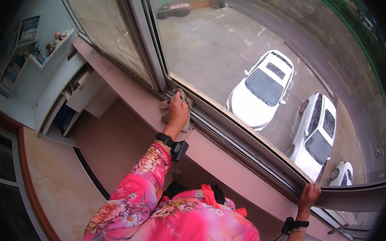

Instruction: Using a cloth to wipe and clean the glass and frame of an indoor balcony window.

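A grey-brown cloth point(187, 125) is bunched under my left hand point(178, 111), whose fingers are closed on it. That hand presses the cloth against the inner end of the window track point(226, 150), beside the upright window frame point(155, 69). Part of the cloth hangs over the pink sill point(213, 155). Farther right, my right hand point(310, 197) has its fingers curled over the lower window frame point(351, 198). Both wrists wear black straps with small dark boxes, and pink floral sleeves cover my arms.
Through the window, white cars point(263, 87) stand parked on the pavement below. To the left are wall shelves point(28, 31) with books and small figures, and a white cabinet point(86, 89) with an opened drawer. The sill runs diagonally in front of me.
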{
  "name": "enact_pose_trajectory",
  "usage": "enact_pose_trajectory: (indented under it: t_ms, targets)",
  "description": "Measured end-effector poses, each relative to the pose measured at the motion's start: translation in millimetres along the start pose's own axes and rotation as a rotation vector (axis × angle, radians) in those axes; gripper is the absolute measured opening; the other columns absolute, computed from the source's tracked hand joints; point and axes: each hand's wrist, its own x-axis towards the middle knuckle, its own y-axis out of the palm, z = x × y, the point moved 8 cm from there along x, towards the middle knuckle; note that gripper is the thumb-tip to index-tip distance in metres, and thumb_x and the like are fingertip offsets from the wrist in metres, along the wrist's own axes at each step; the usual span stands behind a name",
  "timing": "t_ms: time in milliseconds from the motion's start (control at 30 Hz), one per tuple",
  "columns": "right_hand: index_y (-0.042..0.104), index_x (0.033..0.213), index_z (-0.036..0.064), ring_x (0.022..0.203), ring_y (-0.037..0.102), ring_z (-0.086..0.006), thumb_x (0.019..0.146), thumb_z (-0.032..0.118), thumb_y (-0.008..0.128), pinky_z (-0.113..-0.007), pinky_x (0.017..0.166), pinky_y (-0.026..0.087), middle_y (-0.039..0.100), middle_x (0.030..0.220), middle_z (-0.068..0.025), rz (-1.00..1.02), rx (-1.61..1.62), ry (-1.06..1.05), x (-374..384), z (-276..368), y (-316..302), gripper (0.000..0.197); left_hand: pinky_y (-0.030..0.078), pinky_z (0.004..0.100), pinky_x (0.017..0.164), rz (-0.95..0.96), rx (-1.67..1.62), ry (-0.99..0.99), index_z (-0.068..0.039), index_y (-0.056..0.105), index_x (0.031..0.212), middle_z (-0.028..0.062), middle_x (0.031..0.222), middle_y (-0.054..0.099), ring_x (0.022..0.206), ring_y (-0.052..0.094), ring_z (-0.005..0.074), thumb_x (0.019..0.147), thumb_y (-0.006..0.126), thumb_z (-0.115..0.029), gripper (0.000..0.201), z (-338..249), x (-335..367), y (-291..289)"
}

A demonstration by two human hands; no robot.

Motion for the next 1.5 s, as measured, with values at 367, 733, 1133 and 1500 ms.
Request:
enact_pose_trajectory:
  t_ms: [367, 733, 1133, 1500]
  targets:
    - [0.053, 0.079, 0.0033, 0.087, 0.051, -0.0326, 0.086, 0.008, 0.056, -0.041, 0.086, 0.038, 0.052, 0.083, -0.0146, -0.001, 0.001, 0.009, 2, -1, 1, 0.010, 0.042, 0.0380, 0.096, -0.196, -0.233, -0.204, 0.006, 0.049, 0.124, 0.0268, 0.120, 0.055, 0.111, 0.054, 0.0380, 0.079, 0.047, -0.001, 0.046, 22, 40, -21]
    - [0.051, 0.080, 0.0021, 0.084, 0.050, -0.0334, 0.089, 0.008, 0.052, -0.042, 0.085, 0.038, 0.050, 0.083, -0.0158, 0.024, 0.011, 0.006, 1, -4, 1, 0.011, 0.037, 0.0351, 0.102, -0.029, -0.626, -0.429, 0.010, 0.045, 0.126, 0.0274, 0.126, 0.052, 0.119, 0.050, 0.0350, 0.079, 0.047, 0.001, 0.048, 24, 5, 16]
    - [0.052, 0.077, 0.0022, 0.084, 0.050, -0.0328, 0.086, 0.006, 0.056, -0.042, 0.083, 0.038, 0.051, 0.081, -0.0147, -0.007, 0.024, -0.015, 3, -2, 1, 0.011, 0.036, 0.0396, 0.102, -0.070, -0.098, -0.239, 0.011, 0.041, 0.127, 0.0300, 0.125, 0.048, 0.116, 0.046, 0.0423, 0.077, 0.045, -0.001, 0.051, 5, 41, 2]
    - [0.050, 0.078, 0.0026, 0.083, 0.049, -0.0337, 0.087, 0.007, 0.055, -0.042, 0.081, 0.038, 0.048, 0.080, -0.0151, -0.036, 0.018, -0.013, 0, -4, -1, 0.011, 0.040, 0.0371, 0.099, -0.071, -0.327, -0.149, 0.006, 0.051, 0.123, 0.0240, 0.127, 0.050, 0.117, 0.049, 0.0358, 0.077, 0.046, 0.004, 0.046, -9, 18, -9]
